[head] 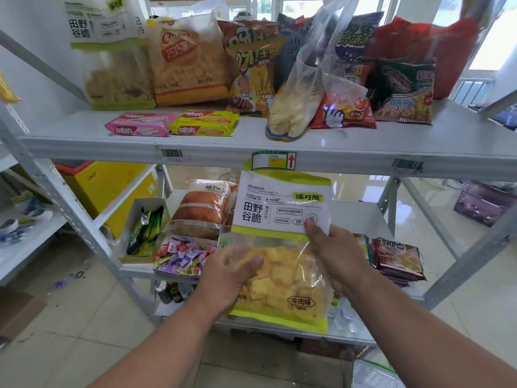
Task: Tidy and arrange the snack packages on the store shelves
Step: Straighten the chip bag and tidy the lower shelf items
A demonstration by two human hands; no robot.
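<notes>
Both hands hold one snack bag (pixel 279 247) upright in front of the shelving, below the edge of the upper shelf (pixel 251 148) and in front of the lower shelf (pixel 361 214). Bag: white and lime-green top panel with printed text, clear lower half showing yellow square crackers. Left hand (pixel 232 271) closed around the bag's lower left side, fingers curled over the clear part. Right hand (pixel 333 247) grips the right edge, thumb pressed onto the white panel, other fingers behind the bag and out of sight. Upper shelf, left to right: a matching white-green bag (pixel 112 51) standing at the back, an orange-yellow cracker bag (pixel 187 60) beside it, a yellow chip bag (pixel 251 68), a clear plastic sack (pixel 302 88) leaning forward, a red packet (pixel 344 113), a dark green packet (pixel 402 91). Two flat wafer packs lie near the front edge, side by side: pink (pixel 140 124), yellow (pixel 204 123). Lower shelf: an open box of green stick packets (pixel 145 228), a box of mixed wrapped candies (pixel 181 254), an orange-filled bag (pixel 204 205) behind these, brown packets (pixel 397 257) stacked to the right of the held bag. Tiled floor (pixel 84 317) below.
</notes>
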